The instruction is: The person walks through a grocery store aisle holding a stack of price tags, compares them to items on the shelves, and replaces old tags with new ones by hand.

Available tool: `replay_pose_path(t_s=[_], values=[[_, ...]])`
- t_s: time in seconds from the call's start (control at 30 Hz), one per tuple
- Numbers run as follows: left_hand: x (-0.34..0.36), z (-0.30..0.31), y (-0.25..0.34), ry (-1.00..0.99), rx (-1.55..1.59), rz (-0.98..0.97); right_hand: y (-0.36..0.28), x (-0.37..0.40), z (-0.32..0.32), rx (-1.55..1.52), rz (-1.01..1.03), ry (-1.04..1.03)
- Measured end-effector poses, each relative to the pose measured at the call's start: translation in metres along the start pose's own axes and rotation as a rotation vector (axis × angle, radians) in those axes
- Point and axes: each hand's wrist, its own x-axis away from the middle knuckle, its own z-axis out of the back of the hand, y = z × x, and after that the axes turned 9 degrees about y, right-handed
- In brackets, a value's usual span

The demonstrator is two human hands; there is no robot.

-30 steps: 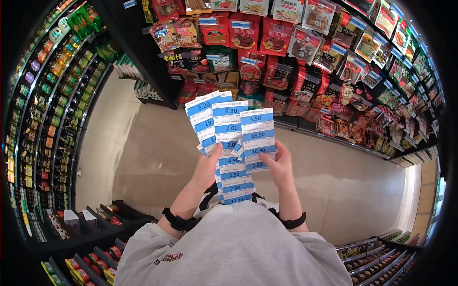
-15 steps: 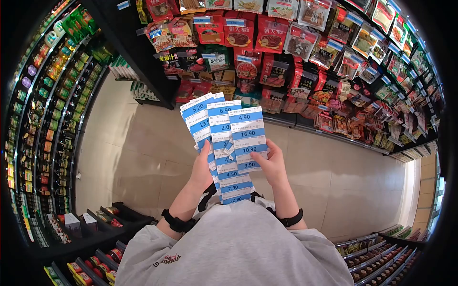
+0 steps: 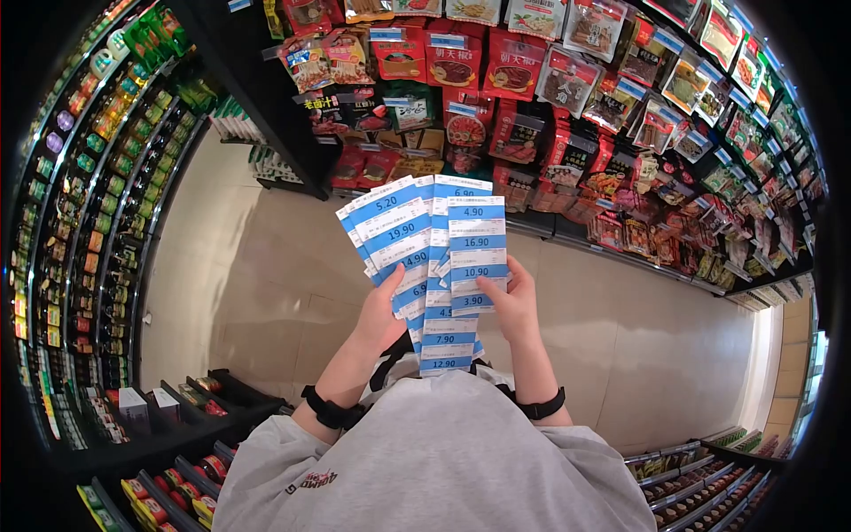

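Observation:
Strips of blue-and-white price labels are fanned out in front of me, overlapping one another. My left hand [image 3: 383, 310] grips the left price label strips [image 3: 394, 232], which read 5.20 and 19.90 near the top; its thumb lies on top and the other fingers are hidden beneath. My right hand [image 3: 514, 301] pinches the right price label strip [image 3: 477, 241], with 4.90 at its top and the thumb near 10.90. Between them hangs a longer price label strip [image 3: 448, 340], partly covered, ending in 12.90 close to my shirt.
Ahead, a rack of hanging seasoning packets [image 3: 452, 66] carries small blue price tags. Curved shelves of jars and bottles [image 3: 97, 213] stand on the left. Low shelves [image 3: 700, 488] flank me behind right, and shelves with red-capped jars [image 3: 177, 488] behind left. Tiled floor [image 3: 612, 337] lies below.
The middle strips have shifted right, partly behind the right strip. The left strips have spread wider, showing more of their labels. Both hands keep their hold.

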Motion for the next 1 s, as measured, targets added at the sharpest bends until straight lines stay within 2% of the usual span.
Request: replay_pose_path(t_s=[0.03, 0.13, 0.27, 0.33, 0.57, 0.7, 0.77, 0.83, 0.93, 1.0], values=[[0.000, 0.001, 0.000, -0.082, 0.095, 0.060, 0.001, 0.000, 0.000, -0.010, 0.016, 0.018], [0.000, -0.001, -0.001, -0.151, 0.154, 0.106, 0.003, -0.002, 0.002, -0.014, 0.056, 0.047], [0.001, -0.002, 0.000, -0.116, 0.074, 0.069, -0.001, -0.002, 0.007, 0.016, 0.100, 0.081], [0.001, -0.004, 0.002, -0.080, -0.049, -0.020, -0.005, -0.003, 0.011, 0.004, 0.092, 0.061], [0.001, -0.004, 0.005, 0.020, -0.060, -0.030, -0.002, -0.002, 0.014, 0.013, 0.092, -0.010], [0.002, -0.004, 0.006, -0.009, -0.123, -0.035, 0.001, 0.001, 0.004, -0.001, 0.044, -0.058], [0.005, -0.006, 0.009, -0.031, -0.184, -0.053, 0.001, 0.003, 0.000, 0.036, 0.014, -0.153], [0.010, -0.003, 0.011, -0.053, -0.277, 0.008, -0.002, 0.004, -0.004, 0.049, 0.004, -0.131], [0.001, 0.021, 0.005, -0.143, -0.191, -0.026, -0.003, 0.003, -0.006, 0.052, 0.004, -0.079], [0.001, 0.026, 0.007, -0.134, -0.188, -0.048, 0.000, 0.001, -0.003, 0.041, 0.013, -0.050]])
